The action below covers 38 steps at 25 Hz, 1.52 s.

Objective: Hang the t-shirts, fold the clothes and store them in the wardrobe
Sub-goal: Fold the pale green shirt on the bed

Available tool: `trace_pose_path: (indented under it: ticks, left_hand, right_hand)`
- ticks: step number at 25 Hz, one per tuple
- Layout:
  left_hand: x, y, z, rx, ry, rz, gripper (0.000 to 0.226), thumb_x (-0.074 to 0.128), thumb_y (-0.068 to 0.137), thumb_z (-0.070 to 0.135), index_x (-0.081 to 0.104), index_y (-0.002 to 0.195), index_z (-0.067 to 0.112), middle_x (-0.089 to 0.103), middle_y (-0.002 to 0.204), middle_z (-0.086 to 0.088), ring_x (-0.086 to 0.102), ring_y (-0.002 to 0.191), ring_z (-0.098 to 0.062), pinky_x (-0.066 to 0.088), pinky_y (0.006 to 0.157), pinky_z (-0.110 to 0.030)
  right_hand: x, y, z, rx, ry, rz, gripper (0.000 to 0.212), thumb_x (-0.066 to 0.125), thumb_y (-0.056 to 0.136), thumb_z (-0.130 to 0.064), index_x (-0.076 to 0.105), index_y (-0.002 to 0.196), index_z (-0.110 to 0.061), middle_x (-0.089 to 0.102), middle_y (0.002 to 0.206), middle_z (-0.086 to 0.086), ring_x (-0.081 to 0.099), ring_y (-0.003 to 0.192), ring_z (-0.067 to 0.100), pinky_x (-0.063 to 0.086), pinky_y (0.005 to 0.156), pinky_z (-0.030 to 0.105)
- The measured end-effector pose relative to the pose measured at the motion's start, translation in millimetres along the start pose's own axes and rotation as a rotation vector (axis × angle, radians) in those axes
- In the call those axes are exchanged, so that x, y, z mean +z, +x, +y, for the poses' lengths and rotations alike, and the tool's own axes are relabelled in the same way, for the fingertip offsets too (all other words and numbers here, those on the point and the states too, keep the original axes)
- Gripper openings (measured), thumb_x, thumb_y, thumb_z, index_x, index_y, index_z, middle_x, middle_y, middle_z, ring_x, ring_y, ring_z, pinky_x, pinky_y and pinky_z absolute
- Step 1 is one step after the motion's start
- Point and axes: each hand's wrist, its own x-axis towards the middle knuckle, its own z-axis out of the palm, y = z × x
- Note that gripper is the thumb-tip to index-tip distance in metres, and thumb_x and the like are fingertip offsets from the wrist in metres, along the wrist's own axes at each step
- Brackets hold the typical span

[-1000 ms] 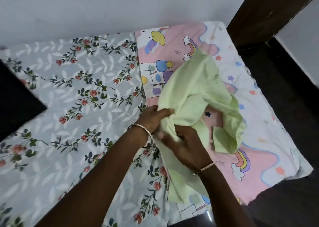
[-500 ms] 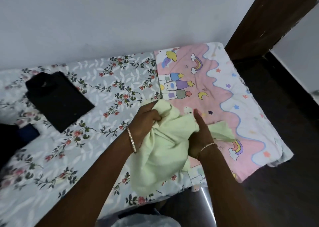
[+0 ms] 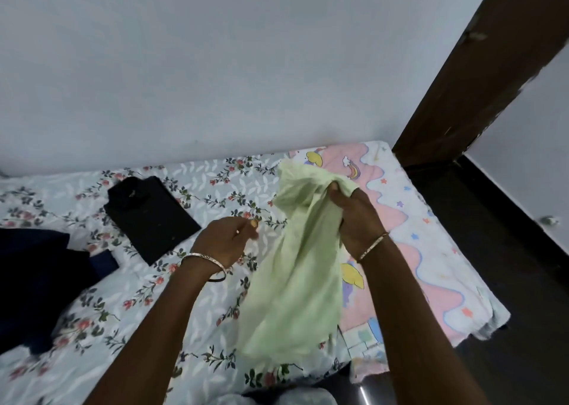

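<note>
Had raised the pale green garment (image 3: pixel 295 275) off the bed (image 3: pixel 92 337) since half a second earlier, gripping its bunched top in the fingers of the right hand (image 3: pixel 357 216), above the pink cartoon-print cloth (image 3: pixel 431 266). Had let go with the left hand (image 3: pixel 224 241), fingers loosely curled on nothing, just beside the hanging fabric. Left a folded black shirt (image 3: pixel 151 216) and a heap of navy clothes (image 3: pixel 37 281) lying farther left on the bed.
</note>
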Motion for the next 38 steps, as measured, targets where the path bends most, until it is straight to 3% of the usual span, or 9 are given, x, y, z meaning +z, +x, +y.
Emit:
trace_pose_path:
  ticks: [2,5,11,21,26,30,32,34,38]
  left_hand:
    - [-12.0,1.6,1.9,0.044,-0.131,0.129,0.026,0.058,0.097,0.04,0.067,0.109,0.019,0.067,0.111,0.002,0.063,0.104,-0.019,0.048,0.089,-0.034]
    - [-36.9,12.1,21.0,0.144,-0.254,0.115,0.076,0.08,0.079,0.041,0.042,0.142,0.023,0.046,0.135,0.011,0.048,0.122,-0.009,0.042,0.101,-0.029]
    - [-92.4,27.7,60.5,0.269,-0.547,0.043,0.03,0.088,0.074,0.021,0.065,0.09,0.032,0.068,0.073,0.033,0.062,0.072,0.013,0.046,0.063,-0.007]
    - [-166.3,35.2,41.6,0.401,-0.028,0.687,0.018,0.069,0.09,0.035,0.078,0.103,0.027,0.076,0.083,0.0,0.067,0.078,-0.025,0.037,0.061,-0.027]
    - [-194.7,37.1,48.7,0.422,-0.104,0.536,0.024,0.064,0.088,0.044,0.076,0.09,0.023,0.066,0.068,0.002,0.055,0.064,-0.016,0.038,0.061,-0.026]
    - [-206.0,20.6,66.6,0.268,-0.789,-0.121,0.031,0.069,0.088,0.028,0.071,0.111,0.007,0.073,0.101,-0.013,0.067,0.087,-0.02,0.055,0.078,-0.03]
    - [-201.9,20.6,74.6,0.195,-0.755,-0.282,0.036,0.065,0.087,0.037,0.068,0.106,0.006,0.069,0.078,-0.006,0.062,0.062,-0.016,0.053,0.055,-0.023]
    - [-199.0,29.7,81.2,0.21,-0.663,-0.174,0.026,0.063,0.091,0.04,0.058,0.086,0.015,0.041,0.056,0.005,0.031,0.046,-0.01,0.026,0.04,-0.018]
    - [-215.7,44.7,88.5,0.335,-0.658,0.153,0.022,0.054,0.101,0.03,0.057,0.085,0.016,0.051,0.077,0.004,0.046,0.069,-0.007,0.037,0.065,-0.024]
  right_hand:
    - [14.8,-13.4,-29.6,-0.025,0.07,-0.077,0.022,0.052,0.101,-0.009,0.062,0.116,0.004,0.064,0.121,0.023,0.061,0.115,0.035,0.043,0.106,0.047]
    - [34.6,-37.3,-64.9,-0.022,0.146,-0.199,0.041,0.051,0.1,-0.011,0.05,0.136,0.01,0.054,0.14,0.027,0.05,0.133,0.038,0.037,0.116,0.049]
    - [62.5,-65.2,-126.1,-0.022,0.201,-0.351,0.05,0.055,0.096,-0.024,0.051,0.142,-0.005,0.058,0.14,0.016,0.055,0.13,0.031,0.043,0.11,0.048]
    - [53.3,-32.3,-156.3,-0.1,0.173,-0.269,0.044,0.051,0.102,-0.024,0.054,0.14,-0.003,0.064,0.133,0.014,0.063,0.121,0.025,0.051,0.103,0.039]
    - [48.5,-1.5,-158.5,-0.177,0.141,-0.194,0.036,0.048,0.103,-0.013,0.055,0.135,0.004,0.067,0.127,0.015,0.064,0.119,0.026,0.053,0.1,0.036]
    - [45.6,11.7,-154.6,-0.124,0.246,-0.236,0.039,0.049,0.102,-0.011,0.053,0.138,0.002,0.058,0.139,0.019,0.057,0.129,0.029,0.042,0.112,0.044]
    - [50.1,11.2,-154.7,-0.114,0.259,-0.269,0.036,0.047,0.102,-0.01,0.055,0.135,-0.001,0.061,0.134,0.016,0.064,0.119,0.025,0.045,0.108,0.043]
    - [55.7,9.8,-157.5,-0.118,0.225,-0.316,0.037,0.045,0.102,-0.009,0.053,0.138,-0.002,0.064,0.129,0.013,0.067,0.111,0.023,0.049,0.104,0.04]
    - [40.1,15.8,-165.8,-0.108,0.053,-0.345,0.035,0.048,0.1,-0.005,0.058,0.134,-0.007,0.068,0.125,0.009,0.066,0.11,0.024,0.055,0.097,0.039]
